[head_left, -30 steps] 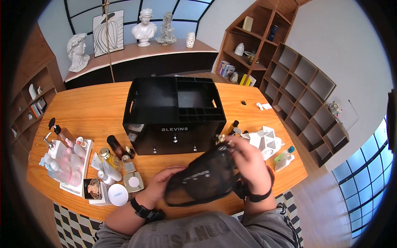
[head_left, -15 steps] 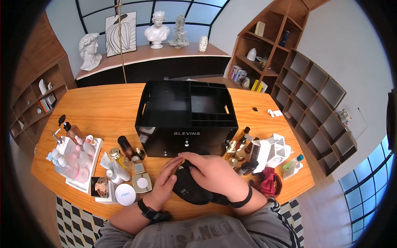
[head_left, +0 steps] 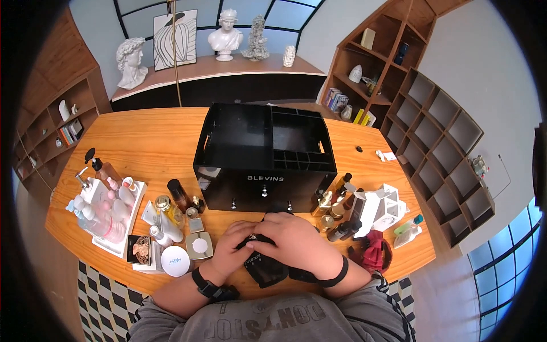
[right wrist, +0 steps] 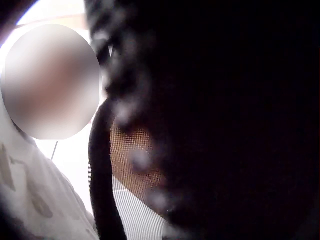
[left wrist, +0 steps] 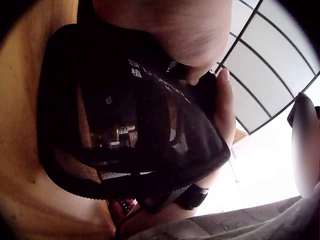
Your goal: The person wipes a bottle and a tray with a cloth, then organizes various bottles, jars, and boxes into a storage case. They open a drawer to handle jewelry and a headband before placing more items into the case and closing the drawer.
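A black mesh pouch (head_left: 266, 272) with pale lettering and a dark trimmed edge is between both hands, in front of the black organizer box (head_left: 248, 192). My left hand (head_left: 232, 249) grips its upper edge from the left, fingers bent over it. From the other side my right hand (head_left: 288, 238) holds the same edge, its thumb close to the left fingers. Below the hands the pouch hangs toward the grey shirt. In the left wrist view, light passes through the netting of the pouch (left wrist: 150, 117); the right fingertips are hidden behind the hand in the head view.
Left of the hands stand a white tray (head_left: 134, 218) of pump bottles, a round white jar (head_left: 175, 261) and a square jar (head_left: 199, 245). On the right are dark bottles (head_left: 340, 231), a white faceted box (head_left: 371, 211), a red bow (head_left: 374, 252) and a green-capped bottle (head_left: 408, 226).
The right hand came left and down from the pouch's raised far end to beside the left hand. Once stretched sideways, the pouch now droops below both hands. The head view has shifted slightly.
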Demonstrator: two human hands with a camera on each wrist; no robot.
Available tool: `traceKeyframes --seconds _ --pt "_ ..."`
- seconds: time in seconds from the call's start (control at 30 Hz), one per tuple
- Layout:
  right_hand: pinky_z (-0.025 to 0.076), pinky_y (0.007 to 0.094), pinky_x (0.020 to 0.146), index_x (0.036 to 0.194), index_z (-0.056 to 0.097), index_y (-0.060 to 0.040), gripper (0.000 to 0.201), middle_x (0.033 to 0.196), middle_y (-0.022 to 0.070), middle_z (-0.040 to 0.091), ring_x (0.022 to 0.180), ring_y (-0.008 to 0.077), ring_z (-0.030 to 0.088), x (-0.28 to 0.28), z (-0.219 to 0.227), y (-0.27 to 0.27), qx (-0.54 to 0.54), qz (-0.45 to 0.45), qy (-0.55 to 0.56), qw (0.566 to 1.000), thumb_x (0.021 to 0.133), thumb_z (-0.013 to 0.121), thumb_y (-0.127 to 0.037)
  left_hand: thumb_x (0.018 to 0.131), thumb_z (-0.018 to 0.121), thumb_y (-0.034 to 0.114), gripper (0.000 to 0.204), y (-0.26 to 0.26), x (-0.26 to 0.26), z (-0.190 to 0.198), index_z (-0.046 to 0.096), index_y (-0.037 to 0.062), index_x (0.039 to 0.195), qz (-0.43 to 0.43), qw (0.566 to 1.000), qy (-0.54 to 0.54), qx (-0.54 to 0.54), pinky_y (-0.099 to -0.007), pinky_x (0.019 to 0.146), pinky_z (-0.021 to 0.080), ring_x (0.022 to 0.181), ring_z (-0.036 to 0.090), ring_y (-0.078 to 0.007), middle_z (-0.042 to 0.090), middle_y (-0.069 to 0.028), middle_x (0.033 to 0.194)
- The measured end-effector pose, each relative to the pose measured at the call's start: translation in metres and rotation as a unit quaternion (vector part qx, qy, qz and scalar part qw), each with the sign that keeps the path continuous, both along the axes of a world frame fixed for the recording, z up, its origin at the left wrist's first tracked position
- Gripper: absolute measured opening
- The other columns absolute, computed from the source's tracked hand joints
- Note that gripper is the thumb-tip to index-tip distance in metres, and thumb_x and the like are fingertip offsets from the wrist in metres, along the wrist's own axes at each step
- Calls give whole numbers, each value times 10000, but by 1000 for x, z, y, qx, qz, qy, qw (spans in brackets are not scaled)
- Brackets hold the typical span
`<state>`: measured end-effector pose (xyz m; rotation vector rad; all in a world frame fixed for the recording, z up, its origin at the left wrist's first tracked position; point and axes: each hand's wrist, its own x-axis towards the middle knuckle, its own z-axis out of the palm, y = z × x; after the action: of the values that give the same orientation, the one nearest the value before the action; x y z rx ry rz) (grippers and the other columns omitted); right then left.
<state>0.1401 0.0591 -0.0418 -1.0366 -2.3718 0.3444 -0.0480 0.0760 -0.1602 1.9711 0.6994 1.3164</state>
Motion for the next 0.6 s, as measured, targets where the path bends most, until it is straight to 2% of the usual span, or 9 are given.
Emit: traceKeyframes --seconds 0.07,0.17,0.27,0.37,0.47,0.6 --pt "514 371 726 904 671 -80 179 861 80 594 851 291 611 -4 -3 -2 56 -18 -14 998 839 694 -245 795 651 34 341 -1 1 0 634 -3 1134 10 1000 3 -9 -415 981 434 1101 585 -337 638 -156 1180" --pt "510 367 719 894 668 -88 155 866 66 561 854 279 594 -5 -7 -1 85 -5 -17 996 829 694 -226 783 649 25 346 -2 2 2 636 -2 1128 13 1000 11 -15 -409 981 435 1103 585 -336 639 -152 1173" --pt "514 383 737 890 637 -57 130 881 99 568 883 309 591 -5 -5 -3 75 15 -2 997 796 671 -140 787 647 21 338 -4 2 5 636 -2 1123 16 1000 10 -20 -402 979 437 1103 585 -334 640 -151 1165" --pt "508 394 737 910 624 -68 123 875 99 563 879 312 590 -6 -2 -3 64 46 23 997 801 663 -111 793 649 21 321 -6 3 6 635 -2 1114 17 1000 -6 -24 -400 973 442 1102 586 -332 639 -153 1161" --pt "499 370 688 877 644 -87 80 802 67 542 783 278 591 -7 -2 -1 97 50 46 993 817 688 -118 802 659 32 300 -6 2 5 635 -4 1099 17 999 -14 -24 -400 965 447 1101 586 -333 639 -154 1159" --pt "490 373 687 876 636 -85 73 802 69 538 780 285 583 -4 -2 1 77 78 75 991 820 682 -96 810 680 58 282 -6 1 6 638 -4 1082 25 1000 1 -8 -402 954 451 1086 588 -334 640 -156 1149"
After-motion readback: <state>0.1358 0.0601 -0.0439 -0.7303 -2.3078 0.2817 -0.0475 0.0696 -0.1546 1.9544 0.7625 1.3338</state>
